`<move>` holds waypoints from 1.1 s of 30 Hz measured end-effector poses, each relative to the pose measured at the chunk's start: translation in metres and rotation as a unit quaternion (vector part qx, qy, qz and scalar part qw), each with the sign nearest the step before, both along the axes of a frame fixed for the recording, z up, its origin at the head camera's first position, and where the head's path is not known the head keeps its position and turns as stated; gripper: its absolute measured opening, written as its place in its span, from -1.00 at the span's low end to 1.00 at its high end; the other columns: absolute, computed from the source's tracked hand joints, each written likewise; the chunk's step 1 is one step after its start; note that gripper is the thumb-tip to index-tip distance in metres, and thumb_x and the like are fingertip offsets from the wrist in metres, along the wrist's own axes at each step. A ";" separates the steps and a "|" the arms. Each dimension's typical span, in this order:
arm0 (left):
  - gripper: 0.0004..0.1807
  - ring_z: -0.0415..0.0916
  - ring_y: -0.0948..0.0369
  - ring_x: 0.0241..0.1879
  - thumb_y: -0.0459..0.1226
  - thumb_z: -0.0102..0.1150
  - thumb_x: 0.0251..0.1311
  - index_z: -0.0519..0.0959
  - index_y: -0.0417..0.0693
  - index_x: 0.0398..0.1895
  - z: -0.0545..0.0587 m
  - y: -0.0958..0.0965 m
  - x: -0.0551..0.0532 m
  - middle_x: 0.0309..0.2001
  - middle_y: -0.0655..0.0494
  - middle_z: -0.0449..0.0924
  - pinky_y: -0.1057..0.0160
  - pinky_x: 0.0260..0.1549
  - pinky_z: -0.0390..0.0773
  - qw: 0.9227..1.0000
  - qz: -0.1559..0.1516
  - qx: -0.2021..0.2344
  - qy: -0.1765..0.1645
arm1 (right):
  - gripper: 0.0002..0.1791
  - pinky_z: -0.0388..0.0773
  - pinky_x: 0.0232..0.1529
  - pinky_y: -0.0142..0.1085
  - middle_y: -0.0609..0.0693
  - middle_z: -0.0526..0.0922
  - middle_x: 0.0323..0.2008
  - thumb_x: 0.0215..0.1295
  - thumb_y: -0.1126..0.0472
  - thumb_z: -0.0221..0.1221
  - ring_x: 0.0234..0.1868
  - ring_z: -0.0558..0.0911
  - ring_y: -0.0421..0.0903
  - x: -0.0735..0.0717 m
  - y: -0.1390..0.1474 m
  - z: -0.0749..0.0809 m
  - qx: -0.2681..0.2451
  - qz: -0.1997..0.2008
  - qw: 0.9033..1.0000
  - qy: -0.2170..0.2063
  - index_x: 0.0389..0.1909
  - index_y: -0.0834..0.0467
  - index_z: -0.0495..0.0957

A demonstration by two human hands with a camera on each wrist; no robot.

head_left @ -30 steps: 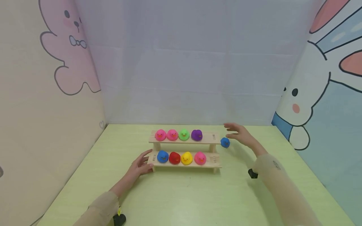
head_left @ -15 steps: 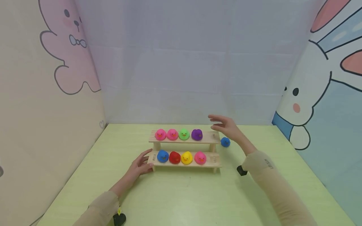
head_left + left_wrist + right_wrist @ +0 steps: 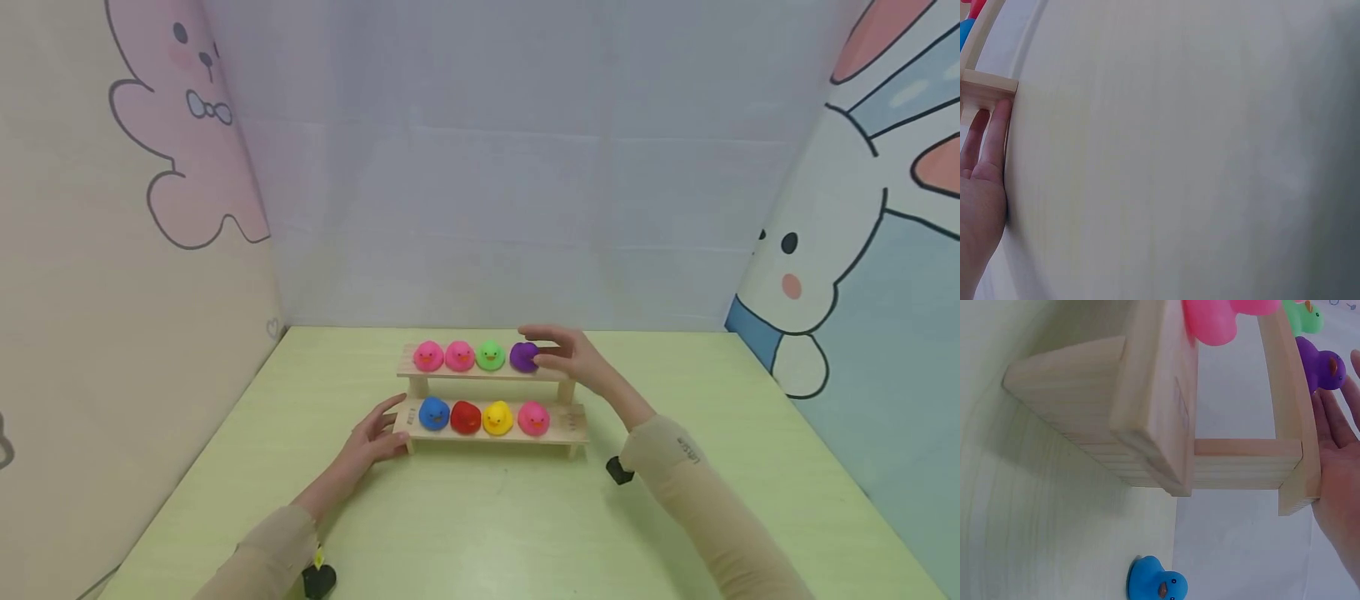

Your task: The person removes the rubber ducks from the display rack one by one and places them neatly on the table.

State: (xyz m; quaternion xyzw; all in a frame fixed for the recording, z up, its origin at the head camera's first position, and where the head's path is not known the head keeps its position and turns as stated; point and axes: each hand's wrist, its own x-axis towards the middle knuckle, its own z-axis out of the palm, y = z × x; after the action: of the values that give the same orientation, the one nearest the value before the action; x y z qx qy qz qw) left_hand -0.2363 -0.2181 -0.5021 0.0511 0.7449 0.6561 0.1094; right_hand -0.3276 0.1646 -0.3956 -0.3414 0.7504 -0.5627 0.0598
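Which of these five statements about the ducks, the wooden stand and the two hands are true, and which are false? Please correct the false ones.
1. The right hand is at the purple duck. True.
2. The left hand is at the right end of the lower shelf. False: the left hand is at its left end.
3. A yellow duck stands on the lower shelf. True.
4. The green duck stands beside the yellow duck. False: the green duck is on the upper shelf, between a pink duck and the purple duck.
5. A blue duck is on the table. True, as the right wrist view shows.
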 end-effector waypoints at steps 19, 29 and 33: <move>-0.27 0.43 -0.08 0.30 -0.19 0.16 0.36 0.11 0.28 0.53 -0.005 -0.002 -0.003 0.43 -0.23 0.25 0.16 0.06 0.65 1.000 -0.005 -0.004 0.001 | -0.56 0.55 0.25 -0.18 0.31 0.54 0.20 0.36 0.32 0.18 0.26 0.54 0.26 -0.001 -0.001 -0.003 0.059 -0.023 0.998 -0.001 0.23 0.30 0.46; -0.27 0.42 -0.09 0.31 -0.21 0.16 0.36 0.10 0.25 0.53 -0.006 -0.003 -0.005 0.43 -0.25 0.25 0.16 0.05 0.66 1.000 -0.009 0.001 0.007 | -0.53 0.58 0.20 -0.22 0.26 0.54 0.21 0.32 0.27 0.24 0.26 0.55 0.23 -0.002 -0.003 -0.003 0.072 -0.031 0.997 -0.015 0.23 0.23 0.46; -0.26 0.41 -0.11 0.32 -0.20 0.16 0.36 0.09 0.24 0.54 -0.005 -0.003 -0.004 0.43 -0.25 0.25 0.16 0.06 0.66 1.000 -0.010 0.003 0.006 | -0.55 0.57 0.21 -0.20 0.24 0.55 0.19 0.31 0.26 0.26 0.24 0.57 0.21 -0.003 -0.005 -0.005 0.075 -0.040 0.996 -0.016 0.21 0.21 0.48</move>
State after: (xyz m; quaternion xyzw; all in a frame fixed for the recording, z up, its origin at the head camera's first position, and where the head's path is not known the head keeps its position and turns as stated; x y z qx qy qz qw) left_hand -0.2403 -0.2209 -0.5075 0.0630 0.7430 0.6570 0.1113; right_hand -0.3304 0.1600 -0.4008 -0.2966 0.8029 -0.5117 0.0744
